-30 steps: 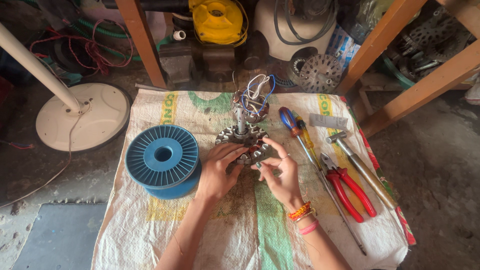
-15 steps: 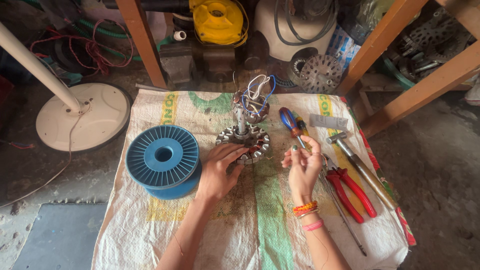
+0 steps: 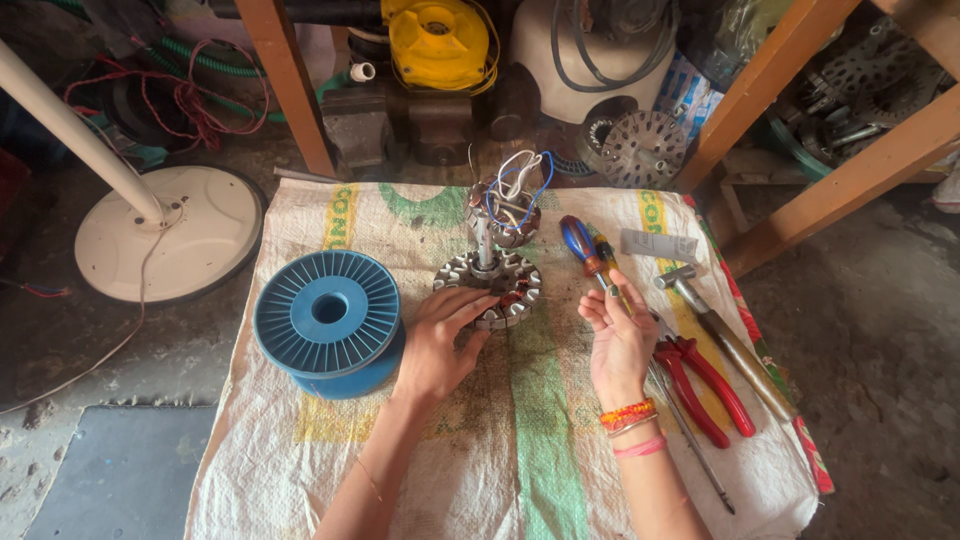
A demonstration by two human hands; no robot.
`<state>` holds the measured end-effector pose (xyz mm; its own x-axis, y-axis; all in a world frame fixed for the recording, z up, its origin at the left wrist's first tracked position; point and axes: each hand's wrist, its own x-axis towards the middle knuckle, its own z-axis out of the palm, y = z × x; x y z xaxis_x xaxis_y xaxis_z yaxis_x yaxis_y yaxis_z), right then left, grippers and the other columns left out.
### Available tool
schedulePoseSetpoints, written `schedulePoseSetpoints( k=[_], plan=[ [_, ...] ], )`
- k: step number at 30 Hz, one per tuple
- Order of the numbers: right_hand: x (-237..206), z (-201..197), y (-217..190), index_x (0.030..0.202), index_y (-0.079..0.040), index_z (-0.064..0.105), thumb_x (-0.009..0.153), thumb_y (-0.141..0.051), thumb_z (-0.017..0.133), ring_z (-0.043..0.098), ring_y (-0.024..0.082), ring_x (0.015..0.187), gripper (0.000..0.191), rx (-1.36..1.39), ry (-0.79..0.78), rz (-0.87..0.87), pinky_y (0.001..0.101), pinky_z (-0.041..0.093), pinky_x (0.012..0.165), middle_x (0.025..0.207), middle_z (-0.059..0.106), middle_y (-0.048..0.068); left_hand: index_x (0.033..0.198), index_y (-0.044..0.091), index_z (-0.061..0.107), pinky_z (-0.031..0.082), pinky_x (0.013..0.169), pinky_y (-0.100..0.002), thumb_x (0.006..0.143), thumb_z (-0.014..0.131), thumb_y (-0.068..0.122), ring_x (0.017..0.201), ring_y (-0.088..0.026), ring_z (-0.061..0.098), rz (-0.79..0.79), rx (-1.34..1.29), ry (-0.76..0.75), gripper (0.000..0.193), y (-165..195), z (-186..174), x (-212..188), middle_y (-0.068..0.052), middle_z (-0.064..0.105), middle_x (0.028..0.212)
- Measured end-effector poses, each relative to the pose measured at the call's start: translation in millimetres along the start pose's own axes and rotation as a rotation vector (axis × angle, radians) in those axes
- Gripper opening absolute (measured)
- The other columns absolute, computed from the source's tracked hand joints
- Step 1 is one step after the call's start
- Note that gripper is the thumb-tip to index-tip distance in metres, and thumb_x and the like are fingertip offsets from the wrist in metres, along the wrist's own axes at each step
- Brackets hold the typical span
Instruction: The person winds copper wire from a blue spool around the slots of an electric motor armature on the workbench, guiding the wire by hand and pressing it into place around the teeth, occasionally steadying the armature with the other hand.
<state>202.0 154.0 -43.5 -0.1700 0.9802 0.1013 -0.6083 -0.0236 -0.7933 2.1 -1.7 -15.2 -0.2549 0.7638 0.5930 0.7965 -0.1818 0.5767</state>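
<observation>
The stator (image 3: 490, 288), a toothed metal ring with a shaft standing up from its middle, lies on the sack (image 3: 520, 440) near its far edge, between the blue spool (image 3: 328, 322) and the tools. Its slots look mostly bare; I see only a trace of copper on the near right side, so by my judgement the winding is hardly begun and nearly all of it is left. A second wound part (image 3: 505, 210) with loose white and blue leads sits just behind it.

The left hand (image 3: 440, 345) rests on the stator's near rim, fingers spread over the teeth, steadying rather than gripping it. The right hand (image 3: 620, 335) hangs just right of the stator, palm up, fingers loosely curled and holding nothing that I can make out; it hovers over the screwdriver (image 3: 590, 255). Red pliers (image 3: 705, 385) and a hammer (image 3: 715, 325) lie further right.

A second ago both hands were on the stator. Since then the right hand has come off it and swung out toward the tools, while the left has stayed put. The stator and spool have not shifted.
</observation>
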Motion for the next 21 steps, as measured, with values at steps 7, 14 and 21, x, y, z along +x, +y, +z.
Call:
schedulePoseSetpoints(
  k=[7, 14, 21],
  plan=[
    [-2, 0, -1, 0.138, -0.003, 0.063, 0.098, -0.008, 0.066, 0.071, 0.017, 0.089, 0.040, 0.012, -0.061, 0.083, 0.0285, 0.058, 0.079, 0.110, 0.074, 0.013, 0.125, 0.012, 0.072, 0.043, 0.112, -0.046, 0.077, 0.079, 0.008, 0.126, -0.029, 0.061, -0.002, 0.008, 0.000, 0.049, -1, 1, 0, -0.008, 0.071, 0.129],
    [-19, 30, -7, 0.134, -0.006, 0.063, 0.091, -0.005, 0.069, 0.075, 0.013, 0.092, 0.043, -0.522, -0.263, 0.047, 0.0248, 0.060, 0.076, 0.112, 0.077, 0.012, 0.126, 0.013, 0.072, 0.043, 0.113, -0.045, 0.077, 0.079, 0.008, 0.127, -0.029, 0.060, -0.014, 0.024, -0.003, 0.050, -1, 2, -1, -0.008, 0.071, 0.129],
    [-30, 36, 1, 0.129, -0.003, 0.068, 0.095, -0.003, 0.068, 0.074, 0.010, 0.088, 0.034, -0.696, -0.392, -0.220, 0.0238, 0.061, 0.080, 0.112, 0.079, 0.012, 0.126, 0.013, 0.072, 0.043, 0.113, -0.045, 0.076, 0.079, 0.007, 0.127, -0.029, 0.060, -0.020, 0.019, -0.005, 0.051, 0, 2, 0, -0.007, 0.071, 0.129]
  ],
)
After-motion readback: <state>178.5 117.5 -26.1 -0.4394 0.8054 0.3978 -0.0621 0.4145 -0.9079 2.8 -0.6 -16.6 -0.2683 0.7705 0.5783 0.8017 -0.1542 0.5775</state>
